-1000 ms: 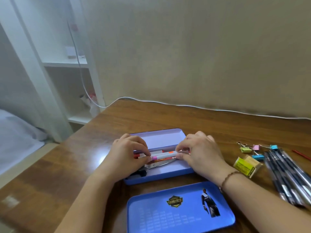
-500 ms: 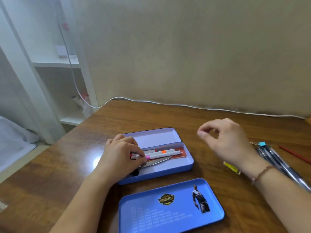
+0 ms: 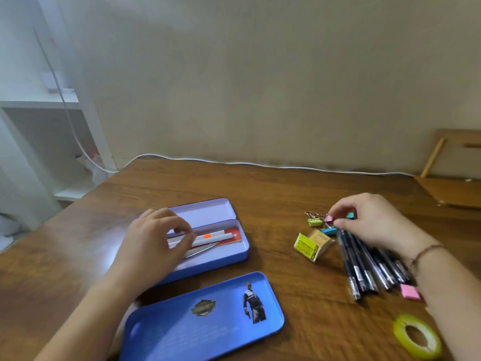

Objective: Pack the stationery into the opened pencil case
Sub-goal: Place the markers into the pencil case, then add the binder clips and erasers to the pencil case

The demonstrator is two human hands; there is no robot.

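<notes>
The open blue pencil case lies at centre left on the wooden table; inside are white highlighters, scissors and a red item. My left hand rests over the case's left part, fingertips touching the highlighters. To the right, my right hand pinches a pink binder clip among green and blue clips. A bundle of dark pens lies under my right wrist. A yellow eraser box sits beside the clips.
The case's blue lid lies face up at the front. A pink eraser and a yellow tape roll are at the right front. A white cable runs along the wall. White shelves stand left, a wooden stand far right.
My right hand left the highlighter in the case, swung right and closed its fingertips on the pink binder clip. My left hand stayed on the case. The view has turned to the right.
</notes>
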